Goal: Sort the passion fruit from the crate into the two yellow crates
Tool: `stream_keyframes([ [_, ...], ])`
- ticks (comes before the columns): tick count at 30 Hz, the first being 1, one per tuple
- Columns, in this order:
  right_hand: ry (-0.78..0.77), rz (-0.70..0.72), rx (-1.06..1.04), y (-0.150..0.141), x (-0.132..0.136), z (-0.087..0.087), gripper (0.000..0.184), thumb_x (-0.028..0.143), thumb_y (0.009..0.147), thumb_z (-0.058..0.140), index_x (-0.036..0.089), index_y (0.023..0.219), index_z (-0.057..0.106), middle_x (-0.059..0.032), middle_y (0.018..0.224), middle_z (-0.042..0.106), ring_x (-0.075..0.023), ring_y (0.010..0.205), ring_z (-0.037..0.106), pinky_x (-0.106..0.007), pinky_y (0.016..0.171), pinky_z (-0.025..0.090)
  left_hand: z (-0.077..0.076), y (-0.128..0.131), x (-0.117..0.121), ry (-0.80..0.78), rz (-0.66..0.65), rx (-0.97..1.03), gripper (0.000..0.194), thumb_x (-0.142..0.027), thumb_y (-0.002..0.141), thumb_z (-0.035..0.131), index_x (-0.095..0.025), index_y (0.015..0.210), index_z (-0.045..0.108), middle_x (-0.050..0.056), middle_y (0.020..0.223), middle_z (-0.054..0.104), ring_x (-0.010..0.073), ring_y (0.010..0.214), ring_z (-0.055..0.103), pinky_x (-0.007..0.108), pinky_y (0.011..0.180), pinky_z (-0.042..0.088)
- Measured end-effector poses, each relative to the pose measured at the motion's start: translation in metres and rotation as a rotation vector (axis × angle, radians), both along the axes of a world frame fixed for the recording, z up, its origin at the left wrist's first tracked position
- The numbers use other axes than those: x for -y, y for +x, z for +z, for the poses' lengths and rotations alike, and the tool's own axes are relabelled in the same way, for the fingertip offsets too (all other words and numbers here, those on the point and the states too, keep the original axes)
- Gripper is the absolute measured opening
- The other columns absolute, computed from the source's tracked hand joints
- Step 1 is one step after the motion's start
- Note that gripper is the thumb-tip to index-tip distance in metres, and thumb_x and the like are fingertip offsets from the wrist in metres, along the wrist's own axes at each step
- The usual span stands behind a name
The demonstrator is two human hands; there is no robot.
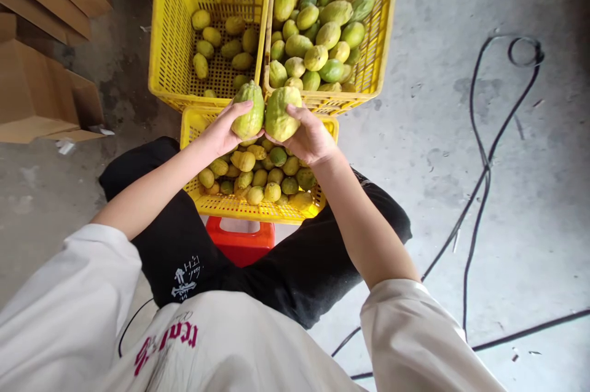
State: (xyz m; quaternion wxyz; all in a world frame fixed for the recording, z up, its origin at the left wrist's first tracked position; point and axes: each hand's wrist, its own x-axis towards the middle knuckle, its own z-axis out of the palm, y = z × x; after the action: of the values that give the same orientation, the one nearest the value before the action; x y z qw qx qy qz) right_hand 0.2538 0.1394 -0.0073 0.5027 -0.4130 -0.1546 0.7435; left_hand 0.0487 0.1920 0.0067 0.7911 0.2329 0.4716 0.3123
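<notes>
Pale shirt cloth (239, 330) with magenta lettering lies nearest the camera, and beyond it are the black trousers (166, 226) on spread legs. The left hand (225, 132) grasps 1 ribbed, green-yellow fruit (249, 121), thumb pressed on its near face; the right hand (314, 137) grips 1 bumpy, yellow-green fruit (277, 115) the same way. Both pieces are held up side by side, very close together; whether they touch is hard to tell. It looks like a moment of holding 2 pieces in view at once. Moving either piece would seem to call for a steady grip and enough lift to clear the crate rims.

Beneath the hands, the near crate (262, 213), yellow and slotted, holds a dense layer of small yellow and green fruit (246, 161). Past it, 2 more yellow crates stand side by side. Of these, the far left crate (166, 51) has a loose scatter of fruit with much of its base showing, while the far right crate (385, 29) is heaped with green and yellow fruit (316, 58).

A red stool (242, 246) shows at the near crate's close edge. Open cardboard boxes (39, 88) lie to the left, and black cables (477, 195) loop across the concrete floor (442, 29) to the right.
</notes>
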Motion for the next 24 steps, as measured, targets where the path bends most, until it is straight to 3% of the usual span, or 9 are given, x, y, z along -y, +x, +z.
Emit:
stream_keyframes([
  [3, 0.021, -0.025, -0.028, 0.0, -0.001, -0.002, 0.051, 0.037, 0.09, 0.105, 0.044, 0.13, 0.073, 0.0061, 0.12, 0.09, -0.034, 0.144, 0.081, -0.056, 0.123, 0.076, -0.006, 0.0, -0.004, 0.008, 0.004, -0.014, 0.036, -0.039, 0.121, 0.074, -0.034, 0.157, 0.072, 0.003, 0.158, 0.092, 0.0371, 0.18, 0.07, 0.053, 0.144, 0.068],
  [8, 0.004, -0.058, -0.009, -0.004, -0.004, -0.004, 0.048, 0.055, 0.093, 0.105, 0.042, 0.125, 0.073, 0.003, 0.121, 0.092, -0.0356, 0.152, 0.08, -0.054, 0.121, 0.076, 0.005, 0.005, -0.007, -0.02, 0.057, -0.003, 0.045, -0.045, 0.13, 0.042, -0.026, 0.159, 0.07, 0.01, 0.152, 0.09, 0.0397, 0.178, 0.072, 0.062, 0.141, 0.069],
  [13, 0.024, -0.078, 0.079, 0.001, -0.007, -0.005, 0.031, 0.059, 0.099, 0.085, 0.034, 0.113, 0.074, -0.0041, 0.118, 0.093, -0.0442, 0.158, 0.079, -0.058, 0.112, 0.079, 0.016, 0.001, -0.009, 0.007, 0.043, 0.065, 0.05, -0.051, 0.122, 0.055, -0.025, 0.161, 0.072, 0.013, 0.155, 0.091, 0.0471, 0.178, 0.07, 0.066, 0.135, 0.073],
  [16, 0.051, -0.044, 0.062, 0.004, -0.006, -0.006, 0.04, 0.058, 0.088, 0.094, 0.038, 0.12, 0.081, -0.0038, 0.122, 0.096, -0.0474, 0.162, 0.077, -0.064, 0.119, 0.077, 0.015, -0.001, -0.011, -0.003, 0.034, 0.059, 0.048, -0.045, 0.123, 0.054, -0.026, 0.162, 0.074, 0.012, 0.157, 0.091, 0.0435, 0.184, 0.064, 0.06, 0.14, 0.07],
  [19, 0.042, -0.02, 0.005, 0.002, -0.005, -0.006, 0.059, 0.059, 0.079, 0.107, 0.045, 0.131, 0.082, -0.0009, 0.125, 0.098, -0.0467, 0.166, 0.074, -0.068, 0.128, 0.073, 0.013, 0.001, -0.01, 0.007, 0.046, 0.059, 0.047, -0.041, 0.127, 0.048, -0.027, 0.164, 0.074, 0.008, 0.158, 0.09, 0.0419, 0.188, 0.059, 0.062, 0.142, 0.068],
  [21, 0.031, -0.024, -0.007, -0.002, -0.003, -0.006, 0.06, 0.06, 0.081, 0.111, 0.045, 0.129, 0.079, 0.0003, 0.125, 0.097, -0.0433, 0.167, 0.073, -0.065, 0.132, 0.071, 0.013, 0.002, -0.008, 0.028, 0.064, 0.054, 0.045, -0.038, 0.129, 0.046, -0.024, 0.162, 0.073, 0.007, 0.158, 0.09, 0.0415, 0.189, 0.059, 0.063, 0.143, 0.068],
  [24, 0.027, -0.02, 0.013, -0.01, 0.0, -0.006, 0.054, 0.061, 0.087, 0.11, 0.04, 0.123, 0.075, -0.0007, 0.127, 0.095, -0.0395, 0.165, 0.073, -0.061, 0.132, 0.07, 0.014, 0.004, -0.003, 0.047, 0.046, 0.069, 0.04, -0.029, 0.128, 0.052, -0.023, 0.161, 0.074, 0.008, 0.158, 0.091, 0.0373, 0.189, 0.061, 0.055, 0.148, 0.064],
])
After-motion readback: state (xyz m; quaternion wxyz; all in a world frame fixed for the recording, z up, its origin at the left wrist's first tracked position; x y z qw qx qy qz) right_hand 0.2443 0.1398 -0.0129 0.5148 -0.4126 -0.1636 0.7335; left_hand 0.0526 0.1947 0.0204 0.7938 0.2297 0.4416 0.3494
